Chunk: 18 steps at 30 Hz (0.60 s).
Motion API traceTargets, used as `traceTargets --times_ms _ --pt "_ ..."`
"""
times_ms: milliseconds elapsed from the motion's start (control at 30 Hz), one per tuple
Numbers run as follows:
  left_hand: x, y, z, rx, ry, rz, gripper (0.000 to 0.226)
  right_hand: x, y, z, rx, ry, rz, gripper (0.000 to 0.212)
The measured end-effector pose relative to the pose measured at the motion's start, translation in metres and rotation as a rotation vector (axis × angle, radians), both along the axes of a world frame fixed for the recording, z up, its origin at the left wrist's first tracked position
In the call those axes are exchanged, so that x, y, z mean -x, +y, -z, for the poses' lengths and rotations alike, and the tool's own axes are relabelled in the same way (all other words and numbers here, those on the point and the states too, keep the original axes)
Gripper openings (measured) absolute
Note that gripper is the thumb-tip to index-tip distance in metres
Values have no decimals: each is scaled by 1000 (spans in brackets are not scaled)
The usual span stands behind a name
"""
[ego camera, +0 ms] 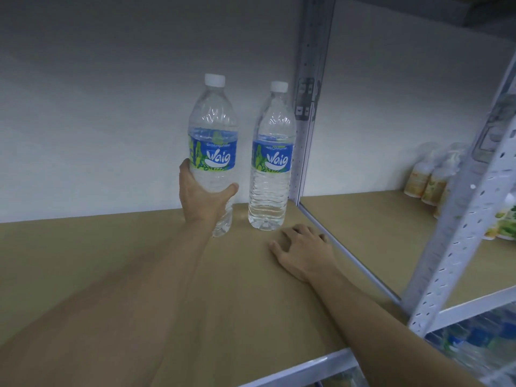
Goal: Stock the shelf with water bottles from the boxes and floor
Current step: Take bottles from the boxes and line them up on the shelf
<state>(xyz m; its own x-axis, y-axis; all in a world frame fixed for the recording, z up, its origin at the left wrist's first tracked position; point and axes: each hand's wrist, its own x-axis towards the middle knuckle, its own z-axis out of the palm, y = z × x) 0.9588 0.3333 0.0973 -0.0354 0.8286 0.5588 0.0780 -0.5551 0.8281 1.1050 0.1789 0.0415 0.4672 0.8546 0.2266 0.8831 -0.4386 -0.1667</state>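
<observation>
On the shelf (125, 261), hands apart

Left hand (199, 199) grips the lower body of one upright water bottle (213, 121). At its 3 o'clock, just beside it, a second bottle (272, 177) stands free. Right hand (303, 251) lies flat, fingers relaxed, at 5 o'clock.

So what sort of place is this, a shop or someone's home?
Likely a shop or stockroom. Perforated metal rack posts carry a board shelf, the left hand grips one water bottle beside an identical standing bottle, and blurred packaged goods sit in the next bay.
</observation>
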Motion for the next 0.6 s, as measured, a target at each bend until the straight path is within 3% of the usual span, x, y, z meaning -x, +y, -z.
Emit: traceTargets --times_ms 100,233,600 --pt "10 7 6 5 115 70 108 0 -1 -1 -16 6 0 65" --pt "21 2 23 65 229 131 105 2 -2 -3 -4 2 -3 65" --pt "20 6 23 71 247 159 104 2 -2 -1 -8 -5 8 65"
